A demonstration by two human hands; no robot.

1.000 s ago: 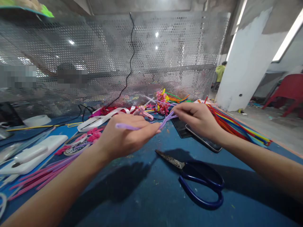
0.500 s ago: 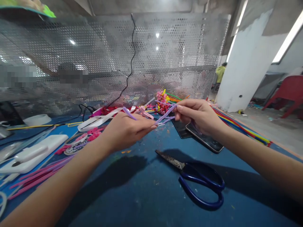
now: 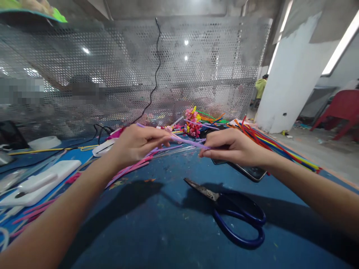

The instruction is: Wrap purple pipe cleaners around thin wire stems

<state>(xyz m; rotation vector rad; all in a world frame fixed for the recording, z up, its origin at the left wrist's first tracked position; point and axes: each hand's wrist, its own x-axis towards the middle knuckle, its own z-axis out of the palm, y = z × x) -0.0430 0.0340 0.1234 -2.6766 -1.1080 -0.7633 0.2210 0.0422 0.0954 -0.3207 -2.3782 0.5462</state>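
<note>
Scissors [image 3: 232,215] on table [image 3: 157,231], before hands; phone [image 3: 246,170] behind right hand [image 3: 232,147].

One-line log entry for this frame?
left hand: pinching purple pipe cleaner | right hand: pinching its other end | scissors: lying untouched on blue table

Purple pipe cleaner [image 3: 188,142] between two hands.
</note>
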